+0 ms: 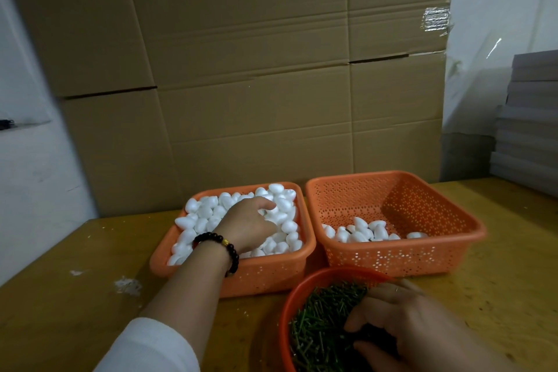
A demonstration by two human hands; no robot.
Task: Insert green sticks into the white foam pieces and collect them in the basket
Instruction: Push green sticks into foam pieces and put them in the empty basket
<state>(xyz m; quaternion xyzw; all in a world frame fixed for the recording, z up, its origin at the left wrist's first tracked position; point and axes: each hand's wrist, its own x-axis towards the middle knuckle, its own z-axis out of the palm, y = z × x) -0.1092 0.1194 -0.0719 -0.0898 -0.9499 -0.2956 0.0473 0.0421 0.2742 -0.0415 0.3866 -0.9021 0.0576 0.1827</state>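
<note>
Left hand [247, 223] down in the full basket [232, 275], fingers curled over the foam pieces [205, 220], thumb at one (pinch itself hidden, cannot tell if it has hold). Right hand [404, 323] in the red bowl [287, 305], fingers bent into the green sticks [320, 320], likely picking one; grip unclear. Both reach together, one part each. Collecting basket [392, 254] right, few pieces [356, 233] inside, early on. All on bench [75, 311]
</note>
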